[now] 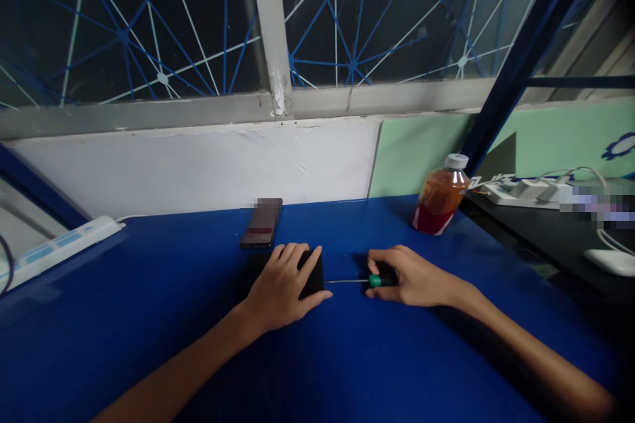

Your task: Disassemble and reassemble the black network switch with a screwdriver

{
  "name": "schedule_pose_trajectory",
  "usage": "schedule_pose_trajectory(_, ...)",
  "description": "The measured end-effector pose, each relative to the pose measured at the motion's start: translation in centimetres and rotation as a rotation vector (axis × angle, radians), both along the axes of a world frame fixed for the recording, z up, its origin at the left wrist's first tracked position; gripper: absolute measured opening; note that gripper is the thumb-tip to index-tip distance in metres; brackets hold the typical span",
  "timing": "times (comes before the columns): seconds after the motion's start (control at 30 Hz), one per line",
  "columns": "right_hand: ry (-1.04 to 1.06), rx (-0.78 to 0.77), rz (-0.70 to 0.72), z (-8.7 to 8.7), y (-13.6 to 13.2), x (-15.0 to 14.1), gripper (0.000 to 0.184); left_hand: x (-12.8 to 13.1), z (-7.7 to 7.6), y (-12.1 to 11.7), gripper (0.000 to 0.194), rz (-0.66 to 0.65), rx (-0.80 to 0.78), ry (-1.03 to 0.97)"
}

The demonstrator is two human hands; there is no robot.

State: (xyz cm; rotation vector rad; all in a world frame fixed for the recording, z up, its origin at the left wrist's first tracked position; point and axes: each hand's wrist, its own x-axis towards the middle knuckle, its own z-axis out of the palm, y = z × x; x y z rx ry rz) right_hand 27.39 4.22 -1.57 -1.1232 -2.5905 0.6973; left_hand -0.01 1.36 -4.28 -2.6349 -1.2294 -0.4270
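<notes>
On the blue table, my left hand [278, 287] lies over a black box-shaped object [313, 269], with its fingers across the top and its thumb along the near right side. Most of that object is hidden under the hand or lost in dark shadow. To the right, my right hand [414, 277] is closed around the green and black handle of a screwdriver [376, 281]. Its thin metal shaft points left and lies level. The tip reaches the right end of the black object; whether it sits in a screw or opening there, I cannot tell.
A phone [262, 223] lies behind my left hand. A bottle of orange drink [441, 195] with a white cap stands at the back right. White power strips lie at the left [64, 248] and on a dark surface at the right [526, 192]. Wall and window close off the back.
</notes>
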Motion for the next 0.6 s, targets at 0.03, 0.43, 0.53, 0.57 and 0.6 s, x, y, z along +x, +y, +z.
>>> schedule_pose_trajectory(0.03,-0.002,-0.013,-0.003,-0.01,-0.08,-0.07,0.027,0.0,0.03,0.0,0.065,0.0,-0.001,-0.001)
schedule_pose_trajectory(0.43,0.044,0.068,-0.002,0.45,-0.05,-0.06,0.018,0.0,0.02,0.08,0.068,0.005,-0.027,0.009)
schedule_pose_trajectory(0.53,0.04,0.086,0.01,0.32,0.16,0.16,0.022,-0.01,-0.03,0.08,0.067,-0.003,-0.015,-0.008)
schedule_pose_trajectory(0.57,0.041,0.09,0.015,0.3,0.21,0.23,0.024,-0.01,-0.03,0.07,0.066,-0.005,-0.012,-0.012)
schedule_pose_trajectory(0.6,0.041,0.091,0.017,0.28,0.23,0.28,0.025,-0.02,-0.02,0.06,0.066,-0.006,-0.01,-0.014)
